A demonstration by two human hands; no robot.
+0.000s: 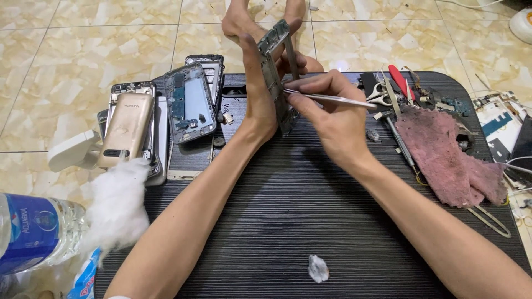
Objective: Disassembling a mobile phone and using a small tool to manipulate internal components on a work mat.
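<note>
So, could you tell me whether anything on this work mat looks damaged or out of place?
The phones stacked at the mat's left are stripped open, their circuit boards bare. A stray cotton scrap lies alone near the mat's front edge, away from the large cotton wad.

Single head-worn view, looking steeply down and forward, close over the dark ribbed work mat (288, 221) on cream marble-patterned floor tiles (100, 44).

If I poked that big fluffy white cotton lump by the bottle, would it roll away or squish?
The cotton wad would probably squish: its edges look wispy and loose. It is likely very light, so a poke might just nudge it. Its lumpy, uneven shape suggests it would not roll, unlike the plastic bottle lying beside it.
</note>
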